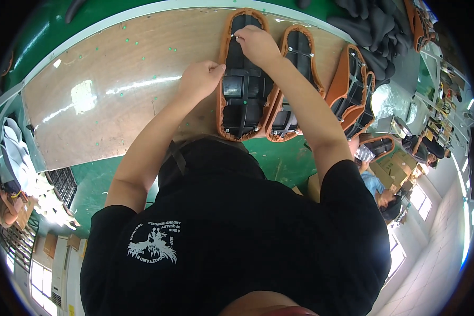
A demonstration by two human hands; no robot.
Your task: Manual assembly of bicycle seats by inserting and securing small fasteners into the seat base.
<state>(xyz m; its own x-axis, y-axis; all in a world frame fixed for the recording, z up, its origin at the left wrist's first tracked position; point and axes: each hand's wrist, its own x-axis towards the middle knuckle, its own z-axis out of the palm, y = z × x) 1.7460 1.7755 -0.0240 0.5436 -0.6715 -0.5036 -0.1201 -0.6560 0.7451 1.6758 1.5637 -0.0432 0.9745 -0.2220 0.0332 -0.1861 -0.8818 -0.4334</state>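
In front of me a long panel (234, 90) lies on the work table with its black ribbed plastic back up and orange-brown covering wrapped round its rim. My right hand (257, 46) is over its far end, thumb and fingertips pinched round a small silver fitting. My left hand (201, 80) is closed at the panel's left rim, fingertips meeting the orange edge; whether anything small is between them I cannot make out. To the right a similar panel (299, 51), partly hidden by my right forearm, carries small silver fittings near its rim.
More orange panels (347, 87) lean or lie further right. The wooden table top (142, 73) has scattered green specks. Dark grey padded pieces (371, 26) are piled at the far right. A co-worker (379, 192) is on the right near cardboard boxes (392, 168); another person (5, 210) is far left.
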